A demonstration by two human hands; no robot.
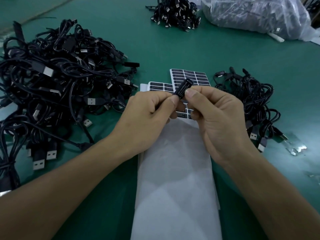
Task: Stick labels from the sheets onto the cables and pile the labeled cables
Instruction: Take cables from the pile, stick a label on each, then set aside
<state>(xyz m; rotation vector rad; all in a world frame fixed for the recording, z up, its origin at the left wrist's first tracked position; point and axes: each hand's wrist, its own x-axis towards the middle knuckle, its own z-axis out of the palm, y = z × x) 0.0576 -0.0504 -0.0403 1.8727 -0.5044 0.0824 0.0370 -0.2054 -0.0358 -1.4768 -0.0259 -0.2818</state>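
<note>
My left hand (149,110) and my right hand (214,116) together pinch a small black controller block (183,88) of a cable, held tilted above the label sheets. White print shows along the block's side. Two sheets of black labels (190,77) lie flat on the table just beyond my fingers, one overlapping the other. A big tangle of black USB cables (57,87) lies to the left. To the right sits a smaller heap of cables (251,103).
White backing paper (174,179) stretches from under my hands toward me over the green table (173,47). Another cable heap (174,13) sits at the back centre. At the back right is a clear plastic bag (256,14) of cables.
</note>
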